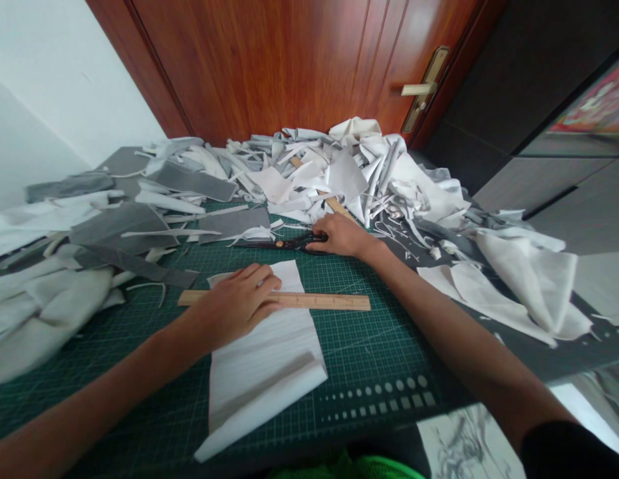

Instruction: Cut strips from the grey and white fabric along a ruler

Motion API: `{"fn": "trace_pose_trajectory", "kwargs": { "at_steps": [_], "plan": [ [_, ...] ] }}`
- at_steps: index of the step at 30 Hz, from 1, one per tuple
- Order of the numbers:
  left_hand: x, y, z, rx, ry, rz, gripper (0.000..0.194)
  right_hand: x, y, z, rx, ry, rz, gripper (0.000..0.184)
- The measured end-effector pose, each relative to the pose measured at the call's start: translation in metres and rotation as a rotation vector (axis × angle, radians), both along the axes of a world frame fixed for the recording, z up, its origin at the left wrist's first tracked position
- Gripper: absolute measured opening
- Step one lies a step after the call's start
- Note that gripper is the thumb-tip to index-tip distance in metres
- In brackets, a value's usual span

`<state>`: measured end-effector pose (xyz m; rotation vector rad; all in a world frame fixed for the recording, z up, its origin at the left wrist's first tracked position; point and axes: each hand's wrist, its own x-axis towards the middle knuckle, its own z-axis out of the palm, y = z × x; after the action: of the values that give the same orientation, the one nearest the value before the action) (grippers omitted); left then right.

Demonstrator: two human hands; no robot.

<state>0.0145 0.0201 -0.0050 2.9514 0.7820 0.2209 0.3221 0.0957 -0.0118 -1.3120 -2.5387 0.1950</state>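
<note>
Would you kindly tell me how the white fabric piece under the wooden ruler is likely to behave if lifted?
The white fabric piece will probably flop rather than stay stiff: its near end lies folded over on the cutting mat. It is likely light for its size. Held under the wooden ruler by the left hand, it should resist sliding.

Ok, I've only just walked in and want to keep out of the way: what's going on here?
A person is working at a green cutting mat. Their left hand presses a wooden ruler across a folded piece of white cloth, while their right hand rests on black scissors. Beyond the mat, a heap of white and grey cloth scraps lies against a wooden door.
</note>
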Motion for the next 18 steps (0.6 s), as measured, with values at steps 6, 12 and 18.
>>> {"fn": "trace_pose_trajectory", "kwargs": {
  "at_steps": [6,12,18],
  "plan": [
    [-0.011,-0.018,-0.023,-0.067,-0.254,0.079,0.020,0.001,0.002,-0.001,0.005,-0.010,0.001,0.032],
    [0.000,-0.014,-0.029,-0.153,-0.350,0.037,0.015,-0.002,-0.001,0.001,0.038,-0.063,-0.038,0.033],
    [0.026,-0.015,-0.029,-0.144,-0.343,0.010,0.012,-0.009,-0.008,0.011,0.101,-0.232,-0.100,0.038]
  ]
}}
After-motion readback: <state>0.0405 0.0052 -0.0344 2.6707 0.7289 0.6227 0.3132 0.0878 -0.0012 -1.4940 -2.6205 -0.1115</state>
